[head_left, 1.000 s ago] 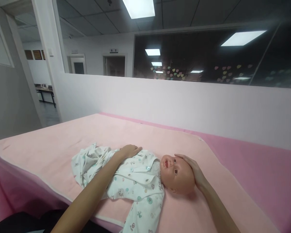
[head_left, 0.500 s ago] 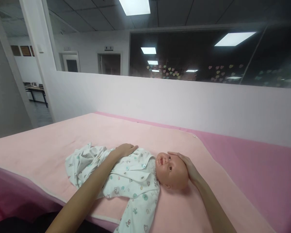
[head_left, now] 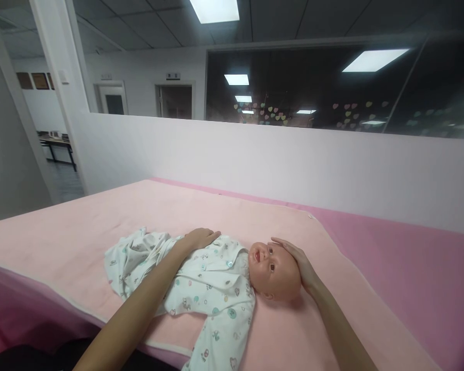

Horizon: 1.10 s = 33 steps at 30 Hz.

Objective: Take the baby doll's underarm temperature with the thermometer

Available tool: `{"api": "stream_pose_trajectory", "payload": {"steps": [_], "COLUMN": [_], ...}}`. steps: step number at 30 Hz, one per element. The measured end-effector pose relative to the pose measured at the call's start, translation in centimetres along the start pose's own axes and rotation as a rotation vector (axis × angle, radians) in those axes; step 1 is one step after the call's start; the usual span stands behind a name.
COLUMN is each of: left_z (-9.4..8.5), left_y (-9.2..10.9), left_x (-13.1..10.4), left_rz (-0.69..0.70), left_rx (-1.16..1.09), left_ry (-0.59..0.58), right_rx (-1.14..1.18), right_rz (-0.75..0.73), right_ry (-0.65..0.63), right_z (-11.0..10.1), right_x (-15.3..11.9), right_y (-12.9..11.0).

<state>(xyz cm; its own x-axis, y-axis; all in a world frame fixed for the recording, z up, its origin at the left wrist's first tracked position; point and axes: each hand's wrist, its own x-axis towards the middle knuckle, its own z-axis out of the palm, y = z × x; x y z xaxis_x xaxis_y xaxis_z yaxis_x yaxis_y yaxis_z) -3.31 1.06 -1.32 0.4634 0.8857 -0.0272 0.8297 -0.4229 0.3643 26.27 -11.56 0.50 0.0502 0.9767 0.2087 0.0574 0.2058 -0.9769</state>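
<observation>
A baby doll lies on its back on a pale pink pad, its head to the right. It is dressed in white printed baby clothes with teal buttons at the front; one sleeve stretches toward me. My left hand rests flat on the doll's torso, fingers extended. Against the top and far side of the doll's head lies my right hand, its fingers stretched out along the curve. The doll's own hands and feet are hidden.
Deeper pink covering shows around the pad on the right and at the near left edge. A white wall with a wide window stands behind. Through an opening at the left, a dark table is visible.
The fingers of my right hand have lifted slightly and shifted a little right along the doll's head. My left hand stays in place.
</observation>
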Motion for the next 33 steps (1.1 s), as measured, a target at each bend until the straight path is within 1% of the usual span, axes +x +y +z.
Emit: {"api": "stream_pose_trajectory", "payload": {"steps": [5,9,13,17,20,23,27,28,31,33], "left_z": [0.05,0.1,0.1,0.04,-0.01,0.02,0.14,0.16,0.11,0.03], "left_y": [-0.02,-0.06,-0.02,0.07,0.1,0.05,-0.15,-0.22,-0.44,-0.56], "left_x": [0.04,0.14,0.11,0.01,-0.02,0.0,0.16,0.23,0.46,0.59], "left_rz": [-0.003,-0.004,-0.003,-0.007,-0.005,-0.002,-0.002,-0.002,-0.001,-0.004], "left_rx": [-0.002,-0.001,-0.001,-0.001,-0.003,-0.009,-0.02,-0.025,-0.045,-0.06], "left_ry": [0.001,0.0,0.003,0.002,-0.001,0.001,-0.001,-0.003,-0.013,-0.017], "right_rx": [-0.03,0.004,0.037,0.045,0.061,0.04,0.055,0.057,0.04,0.027], "right_rz": [0.002,-0.002,0.048,0.036,0.055,0.022,0.058,0.057,0.002,-0.01], "right_ry": [-0.022,0.004,-0.036,0.007,-0.007,0.015,-0.035,-0.032,0.04,0.045], "right_z": [-0.04,-0.08,-0.05,-0.05,-0.1,-0.13,-0.12,-0.12,-0.09,-0.07], "right_x": [0.05,0.12,0.11,0.13,0.19,0.22,0.21,0.21,0.2,0.17], "right_y": [0.12,0.28,0.29,0.39,0.54,0.61,0.58,0.57,0.51,0.46]}}
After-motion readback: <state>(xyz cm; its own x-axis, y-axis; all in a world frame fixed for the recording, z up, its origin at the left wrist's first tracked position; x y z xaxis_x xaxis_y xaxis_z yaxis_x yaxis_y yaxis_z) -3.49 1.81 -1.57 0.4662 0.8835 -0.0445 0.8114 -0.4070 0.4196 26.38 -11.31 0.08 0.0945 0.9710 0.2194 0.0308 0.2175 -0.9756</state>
